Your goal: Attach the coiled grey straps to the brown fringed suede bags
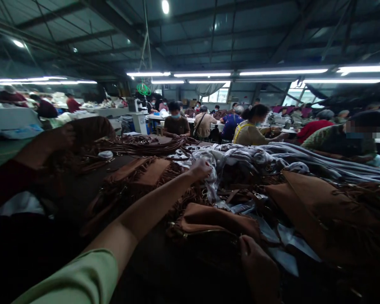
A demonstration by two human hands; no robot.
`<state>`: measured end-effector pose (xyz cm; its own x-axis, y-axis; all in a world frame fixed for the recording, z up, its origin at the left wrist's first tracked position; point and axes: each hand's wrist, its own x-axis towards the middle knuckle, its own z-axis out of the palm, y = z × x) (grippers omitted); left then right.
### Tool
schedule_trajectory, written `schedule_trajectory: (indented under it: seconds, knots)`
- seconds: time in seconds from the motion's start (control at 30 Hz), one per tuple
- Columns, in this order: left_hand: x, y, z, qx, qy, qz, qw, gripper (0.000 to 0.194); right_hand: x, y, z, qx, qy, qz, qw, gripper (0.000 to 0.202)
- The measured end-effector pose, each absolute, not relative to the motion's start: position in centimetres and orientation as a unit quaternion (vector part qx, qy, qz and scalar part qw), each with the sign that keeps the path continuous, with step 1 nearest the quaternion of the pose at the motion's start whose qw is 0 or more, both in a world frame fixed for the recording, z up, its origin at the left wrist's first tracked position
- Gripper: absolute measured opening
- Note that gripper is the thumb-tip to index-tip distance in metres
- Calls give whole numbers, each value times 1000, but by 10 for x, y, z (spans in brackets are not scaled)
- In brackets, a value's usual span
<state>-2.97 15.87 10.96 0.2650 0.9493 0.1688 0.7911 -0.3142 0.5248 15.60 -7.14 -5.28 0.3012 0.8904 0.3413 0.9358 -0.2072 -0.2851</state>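
A brown bag [209, 217] with a gold zipper along its edge lies at the front centre. My right hand [256, 264] is closed at the right end of that zipper, with thumb and finger pressed together. My left arm stretches forward over the bags, and my left hand [201, 169] is closed at the edge of a heap of white wrapped straps [220, 162]; what its fingers hold, if anything, is too small to make out. Beneath the left forearm are fringed brown bags [148, 171].
Brown bags [323, 211] are piled at the right, with long white straps [319, 158] behind. Dark brown straps [145, 145] lie across the back. At the left, another person's arm [47, 145] reaches in beside brown material. Several people sit at tables beyond.
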Motion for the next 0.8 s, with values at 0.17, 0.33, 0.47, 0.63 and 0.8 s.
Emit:
schedule_trajectory:
  seconds: [0.17,0.33,0.47,0.63,0.8]
  knots:
    - [-78,135,75,753,625,163,129,23,155,-73,-52,-779,-582,-43,229,32]
    - [-82,117,67,818,555,139,58,24,152,-75,-46,-783,-579,-27,225,30]
    - [-60,119,47,938,336,79,27,27,151,-75,-43,-785,-574,-19,231,30]
    - [-50,133,24,952,294,48,75,23,151,-76,-43,-780,-578,-34,238,31]
    - [-53,126,51,917,360,151,80,26,151,-76,-44,-771,-579,-37,262,33]
